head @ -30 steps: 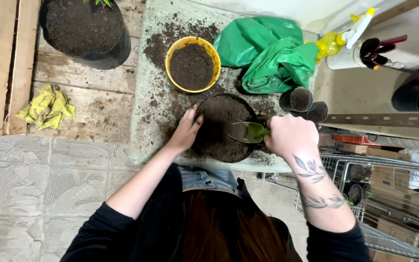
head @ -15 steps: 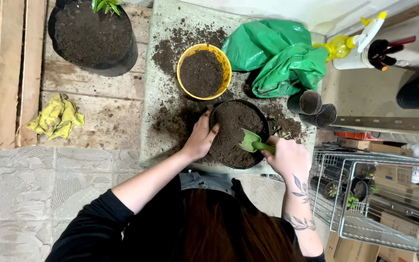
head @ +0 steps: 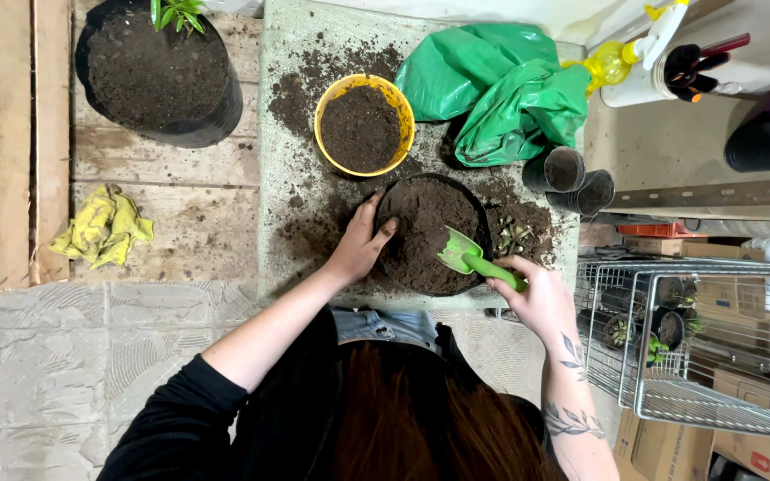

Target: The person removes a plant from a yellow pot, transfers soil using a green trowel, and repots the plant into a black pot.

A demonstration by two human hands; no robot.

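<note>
Trowel: a small green plastic scoop whose long axis runs diagonally, blade toward the upper left and handle toward the lower right. Its pointed, dished blade lies over the soil inside the black pot, near the pot's right rim, while the straight handle crosses that rim. The right hand wraps its fingers closed around the lower end of the handle. The left hand rests on the pot's left rim, fingers loosely curled and narrow, fingertips touching the dark soil and holding nothing else.

The black pot is round, thin-walled and filled almost to the brim with crumbly dark soil. It stands on a pale, rough grey slab scattered with loose soil. Just above it sits a round yellow pot, smooth-rimmed and also full of soil. To the upper right lies a crumpled, glossy green plastic bag, with two small empty black pots tipped on their sides beside it. A large black grow bag of soil, carrying a small green plant, stands on weathered wooden planks at the upper left; crumpled yellow gloves lie below it. A wire rack stands at the right.
</note>
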